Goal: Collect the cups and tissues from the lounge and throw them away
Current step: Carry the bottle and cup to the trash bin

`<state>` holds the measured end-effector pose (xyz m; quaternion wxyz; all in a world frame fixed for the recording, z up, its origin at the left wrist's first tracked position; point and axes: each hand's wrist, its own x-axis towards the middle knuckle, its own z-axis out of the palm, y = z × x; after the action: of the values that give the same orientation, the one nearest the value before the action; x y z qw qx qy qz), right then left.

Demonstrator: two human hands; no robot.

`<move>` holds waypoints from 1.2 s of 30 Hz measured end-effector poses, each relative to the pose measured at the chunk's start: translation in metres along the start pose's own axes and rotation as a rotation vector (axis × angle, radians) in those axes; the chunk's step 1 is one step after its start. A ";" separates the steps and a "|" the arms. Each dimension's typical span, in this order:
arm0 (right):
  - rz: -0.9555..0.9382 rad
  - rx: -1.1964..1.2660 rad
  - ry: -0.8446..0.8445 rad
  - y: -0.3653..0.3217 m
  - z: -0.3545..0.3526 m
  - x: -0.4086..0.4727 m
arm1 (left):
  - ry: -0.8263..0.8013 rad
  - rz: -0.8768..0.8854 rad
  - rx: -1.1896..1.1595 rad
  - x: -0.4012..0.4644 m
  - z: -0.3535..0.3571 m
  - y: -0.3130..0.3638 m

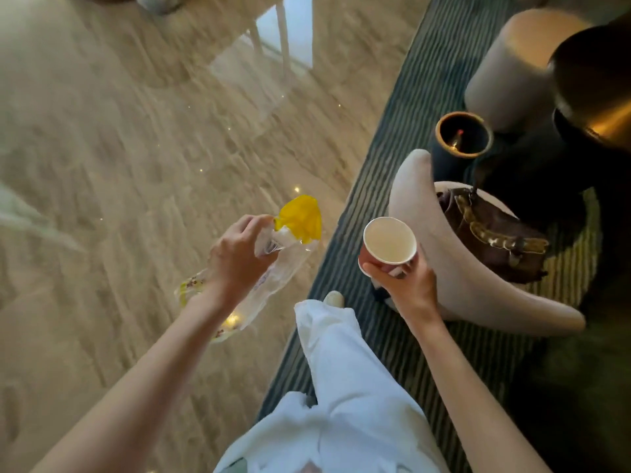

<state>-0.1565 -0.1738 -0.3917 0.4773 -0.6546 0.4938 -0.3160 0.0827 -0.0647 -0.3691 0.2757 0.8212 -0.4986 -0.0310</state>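
My right hand grips a paper cup from below; the cup is reddish outside, white inside, and looks empty. My left hand holds a clear plastic bag with a yellow piece at its top end, and the bag hangs down under my wrist over the floor. The two hands are apart, the cup to the right of the bag. No loose tissue is plainly visible.
A beige curved chair with a brown bag on its seat stands right of the cup. Behind it are a dark round bin with a gold rim, a grey pouf and a dark table. Glossy wood-look floor left; striped rug.
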 end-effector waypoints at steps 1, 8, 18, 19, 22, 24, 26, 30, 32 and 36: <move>-0.010 -0.005 0.016 -0.006 0.002 0.030 | -0.004 -0.004 -0.013 0.031 0.006 0.001; 0.035 0.055 0.091 -0.033 0.003 0.208 | -0.063 0.083 -0.024 0.220 0.046 0.007; 0.179 0.093 0.295 -0.031 0.027 0.420 | -0.201 0.247 -0.010 0.478 0.135 -0.006; 0.194 0.094 0.333 -0.030 0.027 0.440 | -0.233 0.275 -0.020 0.507 0.147 -0.001; 0.254 0.138 0.430 -0.031 0.025 0.488 | -0.318 0.379 -0.021 0.583 0.177 0.017; 0.276 0.140 0.498 -0.028 0.021 0.518 | -0.376 0.446 -0.023 0.628 0.199 0.036; 0.298 0.129 0.576 -0.025 0.014 0.546 | -0.442 0.496 -0.033 0.667 0.221 0.059; 0.342 0.219 0.688 -0.009 -0.010 0.602 | -0.545 0.640 -0.032 0.730 0.276 0.106; 0.372 0.284 0.757 0.006 -0.030 0.636 | -0.594 0.719 -0.022 0.765 0.314 0.135; 0.426 0.361 0.876 0.033 -0.074 0.696 | -0.678 0.814 -0.002 0.824 0.385 0.195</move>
<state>-0.0157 -0.8583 -0.4372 0.3848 -0.2532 0.7071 -0.5365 0.2138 -0.9844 -0.4163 0.0895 0.5047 -0.8384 -0.1857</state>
